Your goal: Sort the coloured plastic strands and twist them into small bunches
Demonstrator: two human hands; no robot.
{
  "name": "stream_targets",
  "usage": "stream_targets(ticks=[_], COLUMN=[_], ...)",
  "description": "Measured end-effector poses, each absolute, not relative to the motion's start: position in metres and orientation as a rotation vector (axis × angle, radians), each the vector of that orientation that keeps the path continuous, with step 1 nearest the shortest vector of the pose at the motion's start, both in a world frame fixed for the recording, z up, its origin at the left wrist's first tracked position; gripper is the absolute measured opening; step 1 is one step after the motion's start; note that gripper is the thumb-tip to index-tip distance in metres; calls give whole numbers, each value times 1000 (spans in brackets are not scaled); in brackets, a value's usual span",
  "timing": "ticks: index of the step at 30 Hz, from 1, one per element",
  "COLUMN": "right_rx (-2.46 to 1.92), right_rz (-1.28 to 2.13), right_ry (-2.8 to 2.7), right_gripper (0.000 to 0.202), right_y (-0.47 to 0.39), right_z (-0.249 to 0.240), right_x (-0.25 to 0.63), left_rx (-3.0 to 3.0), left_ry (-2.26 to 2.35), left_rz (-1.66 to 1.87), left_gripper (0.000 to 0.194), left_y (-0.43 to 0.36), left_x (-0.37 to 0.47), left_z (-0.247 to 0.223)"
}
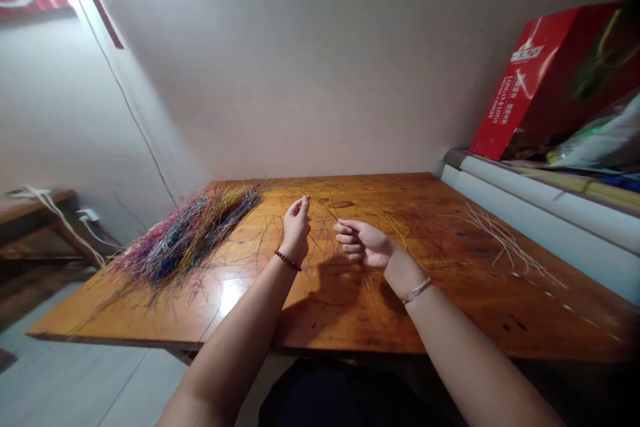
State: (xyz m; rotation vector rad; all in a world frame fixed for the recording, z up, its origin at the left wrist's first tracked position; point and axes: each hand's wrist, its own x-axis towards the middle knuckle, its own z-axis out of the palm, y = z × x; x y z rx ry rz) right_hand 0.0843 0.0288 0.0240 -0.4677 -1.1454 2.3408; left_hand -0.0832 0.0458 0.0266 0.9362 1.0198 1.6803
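My right hand point(364, 242) is closed in a pinch, with thin dark wire strands point(334, 213) sticking out past the thumb and forefinger. Close by on its left, my left hand point(297, 227) is raised with thumb and fingertips pressed together; whatever it pinches is too fine to make out. Both hands are held above the wooden table point(400, 320). Loose thin coloured strands, purple and yellow among them, lie on the wood beneath and around the hands. A large tangled bundle of multicoloured wires point(190, 233) rests at the table's left side.
Several pale wires point(505, 240) lie at the right of the table. Beyond the right edge, a red carton point(530, 80) stands on a white surface point(540, 233). A wall backs the table. At the far left, white cables point(65, 220) hang from a low wooden stand point(35, 213).
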Motion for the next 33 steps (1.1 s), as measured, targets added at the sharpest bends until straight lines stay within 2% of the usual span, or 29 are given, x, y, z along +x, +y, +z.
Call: stream_targets(ticks=[10,33], right_rx=[-420,-434], right_rz=[2352,2413], right_ry=[-1103,-1128], right_gripper=[36,35], right_y=[31,27], right_z=[20,26], right_x=[85,87], left_rx=[949,1015], left_ry=[930,882], left_rz=[1755,1665], left_gripper=[58,43], left_y=[44,42], left_x=[-86,-83], left_z=[30,31])
